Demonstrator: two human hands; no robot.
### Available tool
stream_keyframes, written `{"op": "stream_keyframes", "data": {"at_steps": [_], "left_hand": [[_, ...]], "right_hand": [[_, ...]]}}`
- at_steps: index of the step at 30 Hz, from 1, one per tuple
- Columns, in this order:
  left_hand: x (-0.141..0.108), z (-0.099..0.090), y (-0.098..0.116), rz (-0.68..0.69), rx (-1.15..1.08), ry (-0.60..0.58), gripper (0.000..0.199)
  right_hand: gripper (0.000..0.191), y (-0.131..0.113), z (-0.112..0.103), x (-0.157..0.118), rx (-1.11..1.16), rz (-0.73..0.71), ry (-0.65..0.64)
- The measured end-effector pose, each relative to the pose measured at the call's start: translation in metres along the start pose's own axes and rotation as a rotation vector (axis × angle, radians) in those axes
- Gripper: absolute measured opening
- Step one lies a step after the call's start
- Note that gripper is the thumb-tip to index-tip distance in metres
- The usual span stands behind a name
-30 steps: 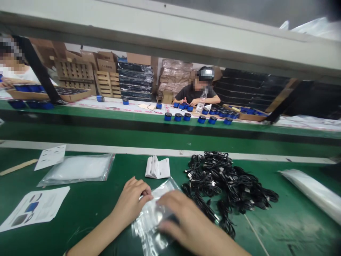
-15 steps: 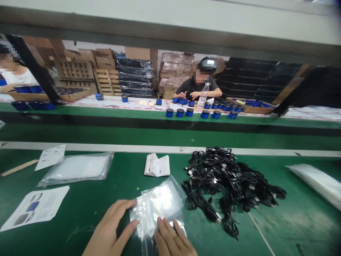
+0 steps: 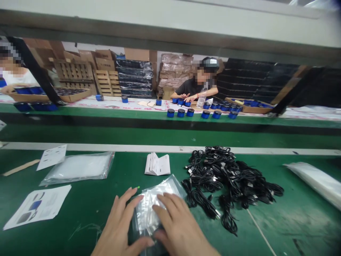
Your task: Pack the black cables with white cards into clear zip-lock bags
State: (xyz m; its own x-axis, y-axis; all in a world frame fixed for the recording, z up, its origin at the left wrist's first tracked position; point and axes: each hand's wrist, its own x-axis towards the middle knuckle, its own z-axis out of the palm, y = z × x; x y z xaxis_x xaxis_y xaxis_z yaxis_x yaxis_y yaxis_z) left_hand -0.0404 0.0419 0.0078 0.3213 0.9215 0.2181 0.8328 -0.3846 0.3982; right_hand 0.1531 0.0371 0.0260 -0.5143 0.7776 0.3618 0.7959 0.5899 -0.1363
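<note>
The tabletop [image 3: 85,202] is coloured green, and at lower centre the clear plastic bags [image 3: 147,209] are streaked with white glare. Black USB cables [image 3: 234,174] right of centre are tipped with silver, and the white sheet [image 3: 36,206] at lower left is printed in blue and grey.

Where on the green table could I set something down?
Bare: between the sheets and left hand, between the packet and booklet, and right of the cables, this side of the long bag. Crowded: the clear bags, with the right hand over them and cables close by.
</note>
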Motion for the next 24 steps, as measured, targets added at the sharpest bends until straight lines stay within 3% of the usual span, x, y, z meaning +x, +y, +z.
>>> {"op": "stream_keyframes", "data": {"at_steps": [2, 4, 6, 8, 13, 15, 17, 19, 20, 22, 24], "left_hand": [[0.011, 0.000, 0.013, -0.013, 0.060, -0.042, 0.075], [0.030, -0.004, 0.026, -0.091, 0.136, -0.172, 0.082], [0.051, -0.010, 0.036, -0.096, 0.159, -0.305, 0.089], [0.069, -0.015, 0.041, -0.073, 0.154, -0.359, 0.086], [0.079, -0.019, 0.045, -0.041, 0.084, -0.421, 0.049], [0.073, -0.021, 0.044, -0.063, 0.024, -0.424, 0.033], [0.065, -0.023, 0.040, -0.110, -0.061, -0.402, 0.021], [0.057, -0.023, 0.033, -0.173, -0.147, -0.359, 0.015], [0.053, -0.021, 0.030, -0.212, -0.208, -0.323, 0.016], [0.043, -0.015, 0.026, -0.320, -0.437, -0.211, 0.025], [0.032, -0.006, 0.029, -0.450, -0.767, -0.060, 0.041]], "right_hand": [[0.053, 0.015, -0.019, 0.024, -0.027, -0.010, -0.304], [0.063, 0.025, -0.025, 0.044, -0.047, -0.028, -0.417], [0.071, 0.029, -0.022, 0.057, -0.071, -0.018, -0.442], [0.074, 0.030, -0.016, 0.062, -0.087, 0.014, -0.445], [0.086, 0.029, -0.020, 0.046, -0.044, 0.094, -0.405], [0.089, 0.030, -0.023, 0.023, 0.033, 0.160, -0.260], [0.079, 0.031, -0.018, -0.007, 0.215, 0.295, 0.054], [0.066, 0.027, -0.001, -0.036, 0.457, 0.467, 0.384], [0.061, 0.022, 0.011, -0.048, 0.588, 0.487, 0.486], [0.065, 0.007, 0.036, -0.060, 0.881, 0.512, 0.572], [0.070, -0.011, 0.054, -0.056, 1.158, 0.551, 0.533]]}}
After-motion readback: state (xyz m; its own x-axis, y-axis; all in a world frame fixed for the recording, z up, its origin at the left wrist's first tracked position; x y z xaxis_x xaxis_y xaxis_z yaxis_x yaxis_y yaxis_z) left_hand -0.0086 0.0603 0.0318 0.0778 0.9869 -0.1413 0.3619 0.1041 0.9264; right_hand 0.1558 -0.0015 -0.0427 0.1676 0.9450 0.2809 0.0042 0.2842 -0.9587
